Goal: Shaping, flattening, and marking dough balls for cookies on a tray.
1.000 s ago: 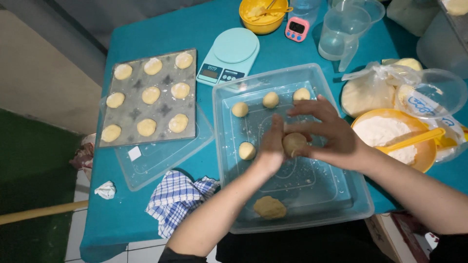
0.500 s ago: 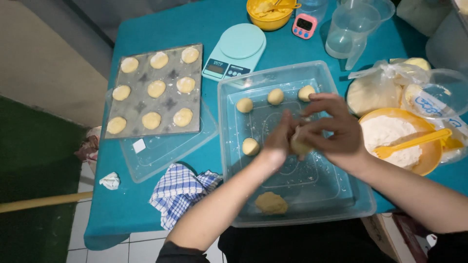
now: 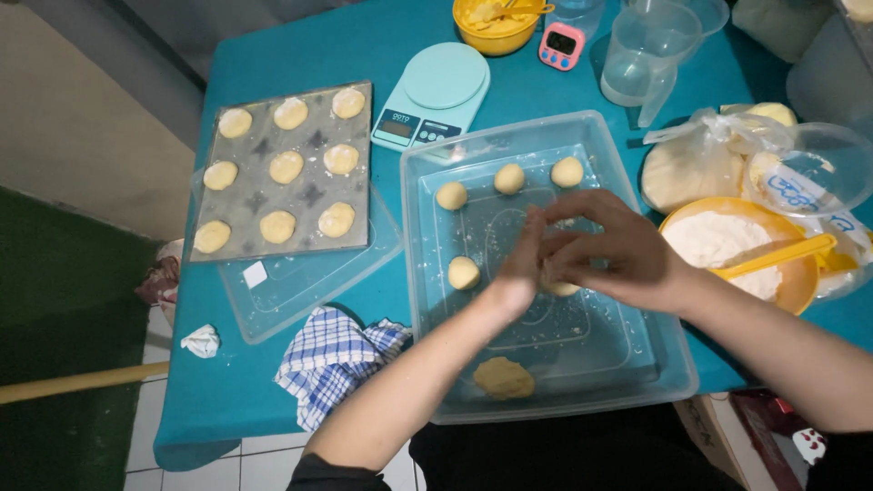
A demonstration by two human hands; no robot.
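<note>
Hands: left hand [image 3: 520, 264] and right hand [image 3: 607, 247] cupped together around dough piece [image 3: 563, 288], over tub [image 3: 655, 355].
Done: nine rounds on tray [image 3: 257, 202]; four balls [image 3: 509, 178] in tub.
Left: one lump [image 3: 503, 377] unshaped, by judgement.
Hidden: dough piece mostly covered; shape unclear.
Cut off: bowl [image 3: 496, 35], jug [image 3: 644, 56].

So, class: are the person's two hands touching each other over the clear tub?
Touching. The head view shows the left hand pressed against the right hand, fingers overlapping around a dough piece above the clear tub.
</note>
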